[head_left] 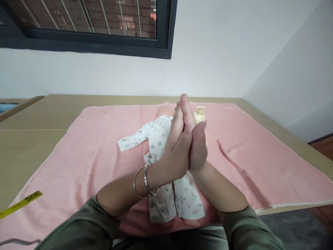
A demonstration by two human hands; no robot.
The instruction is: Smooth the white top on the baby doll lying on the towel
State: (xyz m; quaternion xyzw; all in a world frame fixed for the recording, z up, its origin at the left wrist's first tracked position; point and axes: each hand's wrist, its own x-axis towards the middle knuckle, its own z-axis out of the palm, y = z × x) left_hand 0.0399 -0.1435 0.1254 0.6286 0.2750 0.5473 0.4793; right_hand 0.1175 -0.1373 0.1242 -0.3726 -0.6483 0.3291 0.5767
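My left hand and my right hand are pressed palm to palm, fingers stretched out and pointing up and away from me. Nothing shows between them, though the palms themselves are hidden. Below and behind them a baby doll lies on its back in a white printed top and trousers. Its head is towards the wall and its feet towards me; my hands and forearms cover part of its body. Just beyond my right hand, partly hidden by it, stands a pale yellow pump bottle.
A pink blanket with some folds covers much of the wooden table. A yellow strip with black print lies at the left, near a grey cord. Behind the table rises a white wall with a dark-framed window.
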